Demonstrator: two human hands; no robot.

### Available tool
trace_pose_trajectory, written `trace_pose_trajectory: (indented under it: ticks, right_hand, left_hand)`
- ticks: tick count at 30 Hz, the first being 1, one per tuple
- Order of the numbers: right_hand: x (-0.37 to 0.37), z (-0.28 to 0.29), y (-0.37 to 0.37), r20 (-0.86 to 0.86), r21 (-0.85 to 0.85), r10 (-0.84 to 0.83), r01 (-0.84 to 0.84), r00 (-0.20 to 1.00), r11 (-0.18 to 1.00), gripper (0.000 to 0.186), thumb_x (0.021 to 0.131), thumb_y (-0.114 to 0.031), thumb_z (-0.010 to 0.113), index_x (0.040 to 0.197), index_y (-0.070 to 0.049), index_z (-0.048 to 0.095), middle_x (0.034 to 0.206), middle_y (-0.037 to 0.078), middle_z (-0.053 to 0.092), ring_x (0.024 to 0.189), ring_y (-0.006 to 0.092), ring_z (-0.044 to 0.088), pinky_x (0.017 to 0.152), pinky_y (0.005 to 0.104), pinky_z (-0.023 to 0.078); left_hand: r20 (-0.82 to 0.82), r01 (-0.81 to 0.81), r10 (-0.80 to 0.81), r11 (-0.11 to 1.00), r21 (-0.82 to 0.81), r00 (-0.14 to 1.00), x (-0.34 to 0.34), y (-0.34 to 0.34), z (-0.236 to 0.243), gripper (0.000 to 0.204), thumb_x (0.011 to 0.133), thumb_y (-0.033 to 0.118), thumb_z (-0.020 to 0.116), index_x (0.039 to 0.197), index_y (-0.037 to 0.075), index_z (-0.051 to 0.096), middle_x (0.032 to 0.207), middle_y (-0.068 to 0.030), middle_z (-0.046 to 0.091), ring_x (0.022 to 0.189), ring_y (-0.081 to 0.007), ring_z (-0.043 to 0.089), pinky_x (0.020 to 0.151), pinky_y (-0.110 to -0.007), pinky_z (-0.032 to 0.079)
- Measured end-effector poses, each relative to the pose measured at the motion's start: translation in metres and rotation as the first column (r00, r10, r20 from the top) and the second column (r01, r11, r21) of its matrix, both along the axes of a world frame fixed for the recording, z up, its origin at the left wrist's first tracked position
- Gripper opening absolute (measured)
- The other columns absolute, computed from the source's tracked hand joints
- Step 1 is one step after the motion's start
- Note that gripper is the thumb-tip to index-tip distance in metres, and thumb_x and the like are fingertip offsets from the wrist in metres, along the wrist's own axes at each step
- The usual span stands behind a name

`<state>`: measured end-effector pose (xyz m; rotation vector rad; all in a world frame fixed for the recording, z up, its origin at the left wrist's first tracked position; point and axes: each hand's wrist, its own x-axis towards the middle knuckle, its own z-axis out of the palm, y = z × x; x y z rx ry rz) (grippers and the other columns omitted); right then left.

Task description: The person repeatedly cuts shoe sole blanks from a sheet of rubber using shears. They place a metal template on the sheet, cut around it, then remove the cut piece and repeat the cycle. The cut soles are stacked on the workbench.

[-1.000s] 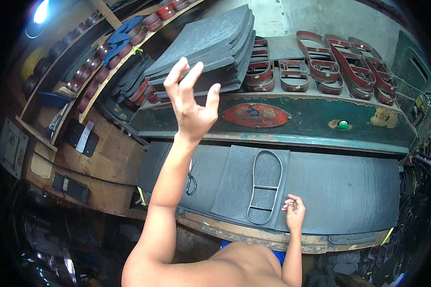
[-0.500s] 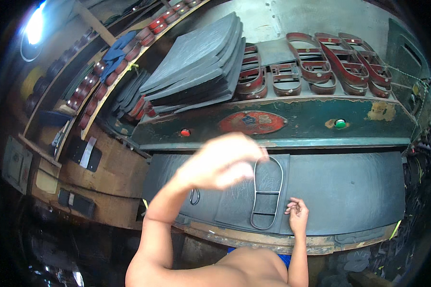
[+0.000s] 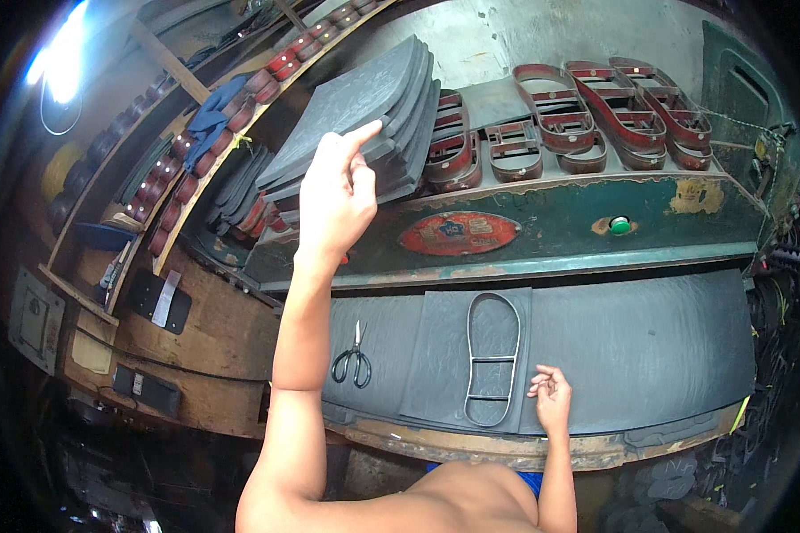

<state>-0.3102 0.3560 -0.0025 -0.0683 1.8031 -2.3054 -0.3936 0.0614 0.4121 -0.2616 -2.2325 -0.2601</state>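
My left hand is raised in front of the stack of dark grey sheets, index finger stretched out toward the stack's edge and the other fingers partly bent. Nothing shows in it; whether the fingertip touches the sheets I cannot tell. My right hand rests on the grey sheet with loosely bent, empty fingers. Just left of it lies a sole-shaped metal cutting die with two crossbars, on a smaller grey sheet. Black-handled scissors lie further left.
Red sole-shaped dies stand in a row on the green machine beam, which carries a green button. Shelves of round red dies rise at left. A wooden edge runs along the table's front.
My left hand has moved up and left, from above the cutting die to the stack of sheets, uncovering the scissors. My right hand stays in place. The view has shifted slightly.
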Motion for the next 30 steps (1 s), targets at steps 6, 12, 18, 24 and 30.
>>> trace_pose_trajectory:
  ticks: [6, 12, 18, 24, 30]
  right_hand:
    - [0.0, 0.001, -0.001, 0.007, -0.003, 0.007, -0.007, 1.0, 1.0, 0.032, 0.097, 0.011, 0.045, 0.122, 0.004, 0.064, 0.092, 0.007, 0.066, 0.074, 0.0109, 0.064, 0.069, 0.0273, 0.059]
    - [0.0, 0.002, -0.001, 0.005, 0.002, 0.007, -0.007, 1.0, 1.0, 0.031, 0.097, 0.012, 0.045, 0.121, 0.004, 0.064, 0.092, 0.007, 0.065, 0.074, 0.0109, 0.065, 0.069, 0.0272, 0.059]
    - [-0.001, 0.006, 0.0, 0.015, 0.019, 0.011, -0.011, 1.0, 1.0, 0.032, 0.097, 0.012, 0.045, 0.122, 0.004, 0.064, 0.092, 0.007, 0.065, 0.074, 0.011, 0.065, 0.069, 0.0268, 0.059]
    - [-0.001, 0.007, -0.001, 0.019, 0.032, 0.01, -0.01, 1.0, 0.999, 0.03, 0.099, 0.01, 0.046, 0.122, 0.004, 0.064, 0.091, 0.008, 0.066, 0.073, 0.0108, 0.064, 0.068, 0.0267, 0.059]
    - [-0.001, 0.006, -0.001, 0.008, 0.024, 0.002, -0.002, 1.0, 1.0, 0.03, 0.099, 0.01, 0.045, 0.121, 0.004, 0.064, 0.091, 0.008, 0.066, 0.073, 0.0106, 0.064, 0.068, 0.0265, 0.059]
  left_hand:
    - [-0.022, 0.017, -0.019, 0.995, -0.098, 1.0, 0.003, 0.008, 0.003, 0.043, 0.089, -0.003, 0.057, 0.128, 0.013, 0.068, 0.079, -0.0073, 0.051, 0.065, -0.0158, 0.052, 0.062, -0.031, 0.045]
    - [0.149, -0.098, 0.086, 0.992, 0.076, 0.985, 0.015, 0.015, 0.001, 0.036, 0.097, 0.0, 0.054, 0.128, 0.01, 0.069, 0.066, -0.0025, 0.053, 0.055, -0.009, 0.042, 0.054, -0.027, 0.037]
    - [0.131, -0.085, 0.077, 0.995, 0.056, 0.988, 0.02, 0.018, -0.006, 0.032, 0.097, 0.006, 0.057, 0.126, 0.013, 0.069, 0.06, -0.0091, 0.052, 0.047, -0.0157, 0.049, 0.051, -0.03, 0.041]
    - [0.164, -0.087, 0.078, 0.995, 0.049, 0.983, 0.018, 0.017, -0.012, 0.037, 0.095, 0.006, 0.058, 0.129, 0.014, 0.069, 0.059, -0.0105, 0.054, 0.047, -0.0185, 0.052, 0.052, -0.032, 0.044]
    - [0.239, -0.143, 0.136, 0.99, 0.014, 0.962, 0.021, 0.021, -0.016, 0.044, 0.093, 0.004, 0.057, 0.135, 0.014, 0.065, 0.058, -0.0122, 0.054, 0.047, -0.0221, 0.055, 0.053, -0.034, 0.045]
